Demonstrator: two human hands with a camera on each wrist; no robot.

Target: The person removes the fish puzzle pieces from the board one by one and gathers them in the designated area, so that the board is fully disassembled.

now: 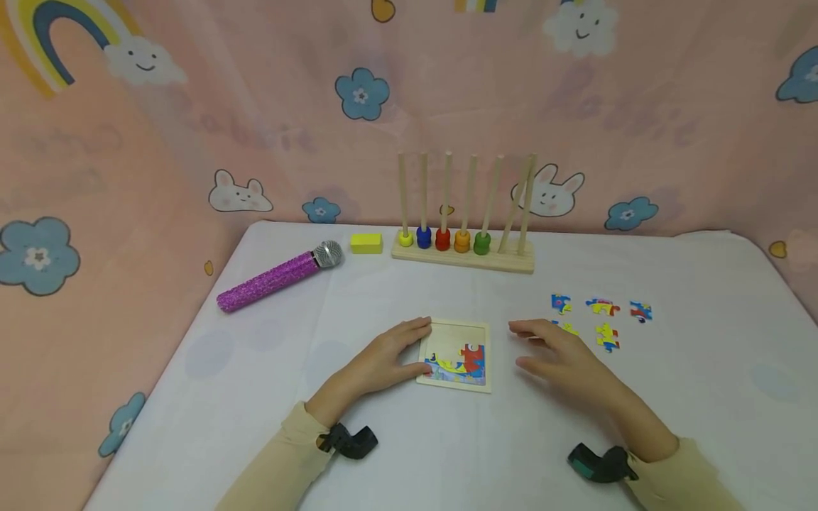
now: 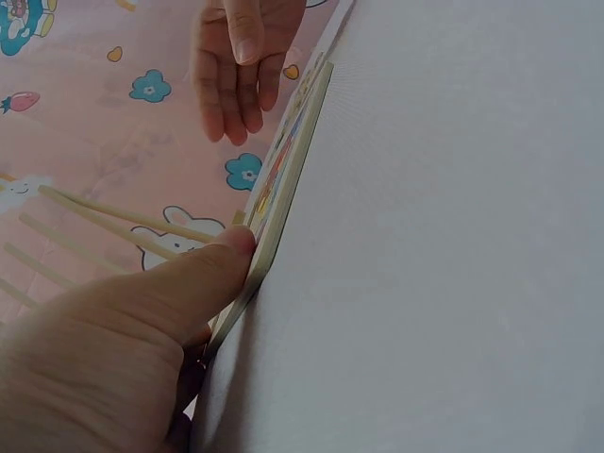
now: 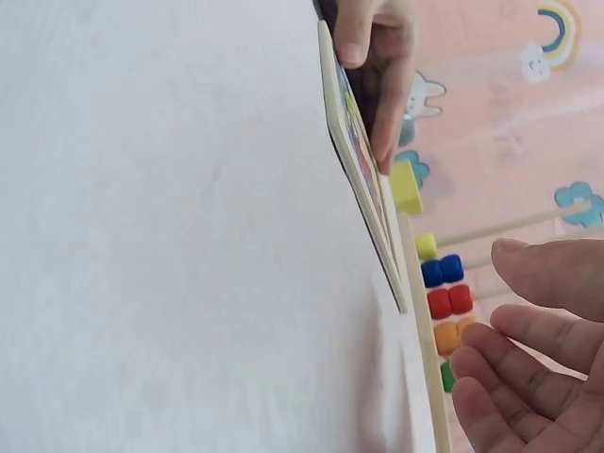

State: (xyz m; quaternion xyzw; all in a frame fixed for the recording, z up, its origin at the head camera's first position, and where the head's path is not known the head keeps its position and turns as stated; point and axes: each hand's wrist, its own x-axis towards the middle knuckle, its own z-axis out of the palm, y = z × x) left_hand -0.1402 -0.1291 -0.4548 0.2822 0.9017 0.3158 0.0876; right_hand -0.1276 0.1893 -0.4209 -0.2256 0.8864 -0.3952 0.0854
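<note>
A square wooden puzzle board (image 1: 455, 333) lies on the white cloth, with colourful pieces (image 1: 471, 360) fitted along its near and right part. My left hand (image 1: 386, 360) holds the board by its left side, the thumb at the near corner and the fingers towards the far one. To the right of the board my right hand (image 1: 575, 362) hovers with loosely bent fingers apart and nothing between them. Several loose puzzle pieces (image 1: 603, 306) lie beyond that hand, one partly hidden behind it. In the right wrist view, the tilted board (image 3: 363, 170) appears edge-on beneath the left hand.
At the back stands a wooden peg rack (image 1: 463, 261) with coloured beads low on its pegs. A yellow block (image 1: 366, 244) and a glittery purple microphone (image 1: 275, 282) lie to its left. A pink patterned cloth (image 1: 287, 85) hangs behind the table.
</note>
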